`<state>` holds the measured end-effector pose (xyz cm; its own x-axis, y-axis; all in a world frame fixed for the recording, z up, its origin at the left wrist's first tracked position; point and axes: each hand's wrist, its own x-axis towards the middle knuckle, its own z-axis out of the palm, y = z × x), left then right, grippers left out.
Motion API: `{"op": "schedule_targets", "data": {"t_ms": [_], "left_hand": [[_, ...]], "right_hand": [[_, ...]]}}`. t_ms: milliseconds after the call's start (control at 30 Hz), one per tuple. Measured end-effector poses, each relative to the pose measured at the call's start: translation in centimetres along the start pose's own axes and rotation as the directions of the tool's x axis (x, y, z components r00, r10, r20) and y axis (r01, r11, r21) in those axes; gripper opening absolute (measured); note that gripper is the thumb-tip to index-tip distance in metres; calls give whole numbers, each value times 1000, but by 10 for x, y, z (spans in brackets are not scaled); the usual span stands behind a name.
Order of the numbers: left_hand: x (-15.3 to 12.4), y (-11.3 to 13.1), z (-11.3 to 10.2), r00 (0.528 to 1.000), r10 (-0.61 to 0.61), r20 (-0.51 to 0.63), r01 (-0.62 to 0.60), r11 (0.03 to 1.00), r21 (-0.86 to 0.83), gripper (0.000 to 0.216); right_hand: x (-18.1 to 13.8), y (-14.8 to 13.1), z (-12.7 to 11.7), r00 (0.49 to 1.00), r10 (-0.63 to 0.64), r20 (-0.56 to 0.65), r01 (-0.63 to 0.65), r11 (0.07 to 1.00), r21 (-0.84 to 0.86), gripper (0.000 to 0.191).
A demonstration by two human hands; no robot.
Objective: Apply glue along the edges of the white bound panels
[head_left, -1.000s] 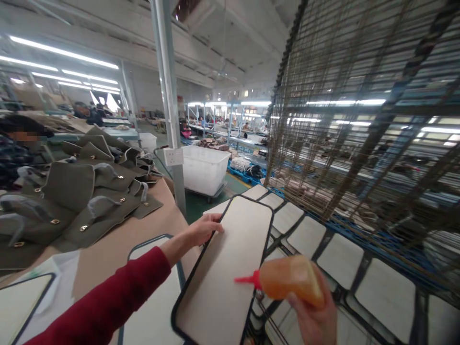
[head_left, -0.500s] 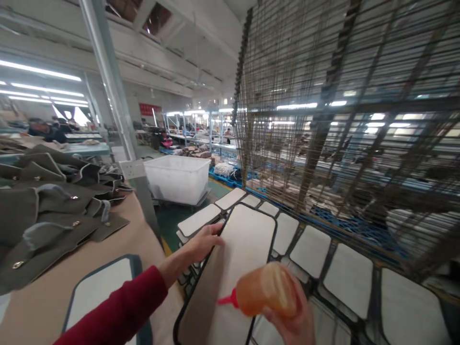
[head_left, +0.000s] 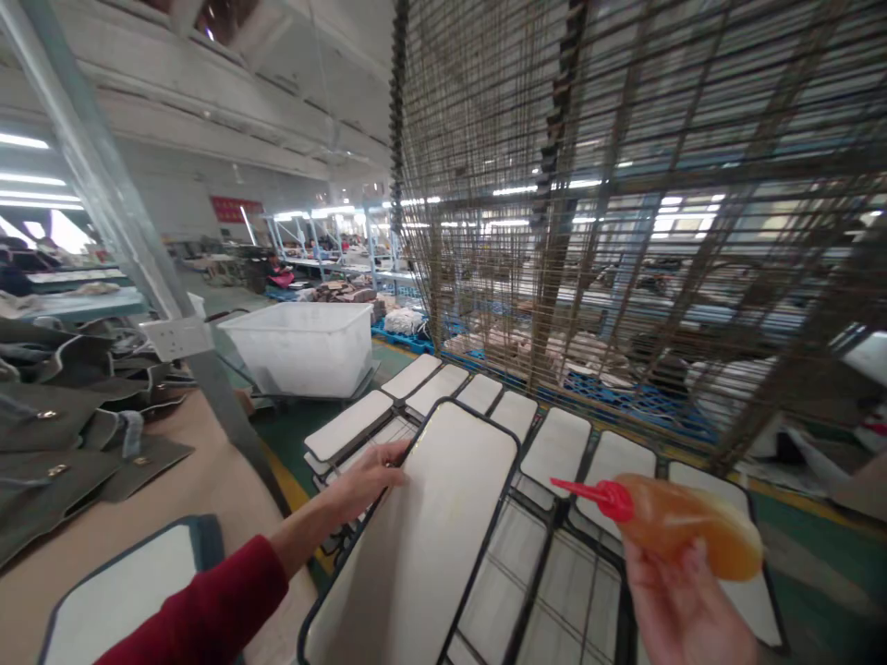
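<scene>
My left hand, in a dark red sleeve, grips the left edge of a long white panel with a dark rim, held flat above a wire rack shelf. My right hand holds an orange squeeze bottle with a red nozzle, nozzle pointing left, to the right of the panel and apart from it. Several similar white panels lie in rows on the rack beyond.
A tall wire drying rack rises at the right. A brown table at left carries olive bag pieces and another white panel. A metal post and a white plastic bin stand behind.
The view has swung right. My right hand has carried the bottle to the right, off the panel. My left hand keeps its hold on the panel's edge.
</scene>
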<state>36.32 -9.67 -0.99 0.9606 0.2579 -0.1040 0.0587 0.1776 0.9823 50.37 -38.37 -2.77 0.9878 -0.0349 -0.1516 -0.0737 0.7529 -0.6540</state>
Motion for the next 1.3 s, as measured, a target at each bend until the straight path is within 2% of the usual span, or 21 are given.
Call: {"op": "schedule_targets", "data": {"t_ms": [133, 200, 300, 367, 500, 567, 667, 733, 800, 867, 933, 1033, 1100, 1167, 1233, 1300], "left_hand": [[15, -13, -12, 998, -37, -41, 36, 999, -30, 56], [24, -26, -28, 991, -57, -124, 52, 998, -42, 54], [39, -49, -57, 952, -89, -293, 75, 995, -60, 48], [50, -62, -76, 925, -113, -364, 88, 993, -83, 44], [75, -77, -101, 892, -192, -408, 138, 978, -159, 41], [88, -80, -108, 880, -245, -407, 174, 963, -204, 42], [103, -79, -117, 873, -318, -369, 231, 937, -261, 45], [111, -76, -123, 870, -353, -345, 258, 921, -292, 46], [117, -73, -129, 866, -375, -332, 273, 909, -316, 47], [121, -69, -137, 863, -392, -318, 284, 898, -335, 46], [126, -66, -146, 861, -401, -313, 289, 892, -348, 46], [130, -63, -163, 850, -399, -343, 274, 892, -360, 51], [131, -63, -175, 839, -390, -379, 253, 897, -362, 54], [132, -65, -188, 823, -383, -420, 236, 902, -361, 57], [133, -70, -201, 800, -382, -462, 225, 906, -357, 59], [135, -78, -212, 776, -382, -502, 221, 910, -350, 59]], "right_hand": [[-4, 0, -5, 997, -44, -64, 44, 999, -13, 37], [-3, -1, -9, 994, -83, -68, 80, 996, -42, 38], [8, 2, -18, 992, -119, -38, 117, 992, -55, 37], [18, 9, -23, 993, -109, -50, 107, 994, -33, 37], [31, 37, -23, 992, -86, -91, 78, 993, -86, 40], [31, 57, -14, 990, -132, -58, 121, 978, -169, 38], [31, 90, 14, 974, -214, 72, 225, 945, -235, 43], [35, 115, 38, 967, -211, 141, 241, 938, -250, 44], [42, 141, 62, 941, -198, 273, 267, 932, -245, 47], [49, 164, 81, 929, -171, 329, 264, 927, -265, 56], [53, 182, 92, 915, -160, 370, 281, 911, -301, 65], [54, 198, 96, 884, -103, 457, 301, 872, -386, 71], [51, 200, 94, 883, 33, 469, 204, 871, -446, 67], [50, 198, 92, 890, 155, 429, 65, 888, -454, 56], [53, 193, 93, 918, 142, 369, 10, 924, -382, 47], [60, 185, 95, 960, 25, 279, 61, 954, -294, 41]]}}
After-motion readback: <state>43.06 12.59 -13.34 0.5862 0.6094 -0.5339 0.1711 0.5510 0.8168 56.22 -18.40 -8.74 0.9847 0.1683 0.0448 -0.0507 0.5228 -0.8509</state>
